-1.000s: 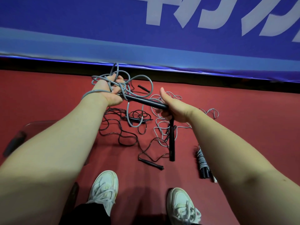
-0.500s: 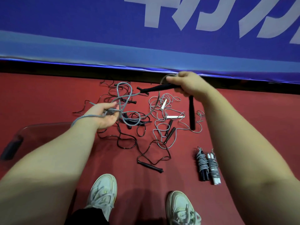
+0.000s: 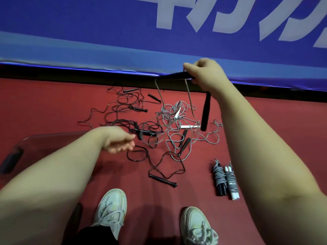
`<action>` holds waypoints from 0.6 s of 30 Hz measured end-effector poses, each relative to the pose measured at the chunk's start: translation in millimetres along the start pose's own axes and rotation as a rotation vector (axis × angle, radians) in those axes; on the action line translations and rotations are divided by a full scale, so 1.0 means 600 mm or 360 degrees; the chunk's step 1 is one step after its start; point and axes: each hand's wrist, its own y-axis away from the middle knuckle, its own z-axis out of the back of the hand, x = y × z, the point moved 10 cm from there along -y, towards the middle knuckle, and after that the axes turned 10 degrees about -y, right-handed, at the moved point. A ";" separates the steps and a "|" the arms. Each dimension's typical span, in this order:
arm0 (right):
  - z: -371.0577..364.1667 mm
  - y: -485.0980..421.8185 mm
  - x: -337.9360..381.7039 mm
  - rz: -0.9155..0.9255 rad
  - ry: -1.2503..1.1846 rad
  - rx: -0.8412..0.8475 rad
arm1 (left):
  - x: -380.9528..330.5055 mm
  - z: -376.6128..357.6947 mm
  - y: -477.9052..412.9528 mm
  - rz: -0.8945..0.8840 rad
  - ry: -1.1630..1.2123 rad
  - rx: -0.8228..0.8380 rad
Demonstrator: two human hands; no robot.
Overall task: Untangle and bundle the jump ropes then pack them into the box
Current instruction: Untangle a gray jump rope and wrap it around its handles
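Our right hand (image 3: 207,75) is raised at the upper centre of the frame, in front of the lower edge of the blue banner (image 3: 88,32). Its fingers are curled round two black handles (image 3: 205,110): one points left, the other hangs straight down. A grey rope (image 3: 189,99) drops from the handles in two strands into the tangle (image 3: 169,121) on the red floor (image 3: 53,103).

Our left hand (image 3: 120,142) is lower, left of centre, just beside the tangle. Its fingers are loosely bent and blurred, and we see nothing held in them.

The tangle spreads across the middle of the frame, with black ropes (image 3: 123,110) on its left side and grey ones on its right, thin handles mixed in. Two wound bundles (image 3: 219,175) lie side by side at the lower right, well apart from the tangle. The clear box (image 3: 53,136) sits at the left edge, partly behind our left arm. Two pale shoes (image 3: 111,207) show along the bottom.
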 end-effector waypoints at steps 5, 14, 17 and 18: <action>0.021 0.014 0.058 0.0274 0.0416 -0.0110 | -0.190 0.134 0.145 -0.1026 0.0013 -0.1074; 0.004 0.032 0.075 0.0209 0.0325 0.0091 | -0.332 0.068 0.230 -0.1149 -0.0529 -0.1439; 0.049 0.016 -0.019 -0.0328 -0.0411 -0.0126 | -0.286 0.095 0.188 -0.1214 0.0071 -0.1117; 0.054 0.014 -0.060 -0.0518 -0.0787 -0.0190 | -0.271 0.107 0.180 -0.1307 0.0376 -0.0995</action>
